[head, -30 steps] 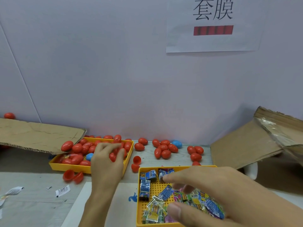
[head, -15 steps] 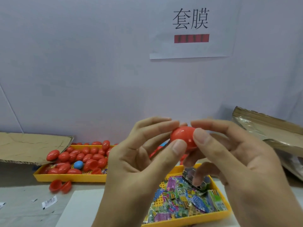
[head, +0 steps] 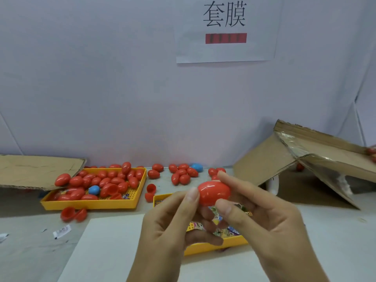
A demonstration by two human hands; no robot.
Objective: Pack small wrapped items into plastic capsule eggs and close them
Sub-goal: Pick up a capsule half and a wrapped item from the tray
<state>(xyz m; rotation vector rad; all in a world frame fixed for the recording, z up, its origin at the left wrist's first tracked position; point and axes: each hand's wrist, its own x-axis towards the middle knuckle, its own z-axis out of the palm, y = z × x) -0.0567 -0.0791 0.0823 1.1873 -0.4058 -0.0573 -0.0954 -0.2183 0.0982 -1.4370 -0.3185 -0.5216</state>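
A red capsule egg [head: 213, 192] is held up in front of me between both hands. My left hand [head: 168, 224] pinches its left end with the thumb. My right hand [head: 262, 218] grips its right side with thumb and forefinger, and its lower fingers also hold a small wrapped item [head: 242, 208]. Below the hands lies a yellow tray [head: 205, 248] of colourful wrapped items [head: 230, 231], mostly hidden by my hands.
A second yellow tray [head: 91, 204] at the left holds several red eggs and a blue one [head: 94, 189]. Loose eggs [head: 181, 175] and open red halves [head: 73, 214] lie on the table. Cardboard flaps sit left [head: 38, 169] and right [head: 305, 159]. A white sheet [head: 105, 247] lies in front.
My left hand left the egg tray and my right hand left the wrapped items; both now hold one red egg. In the last half second the hands dropped slightly in view.
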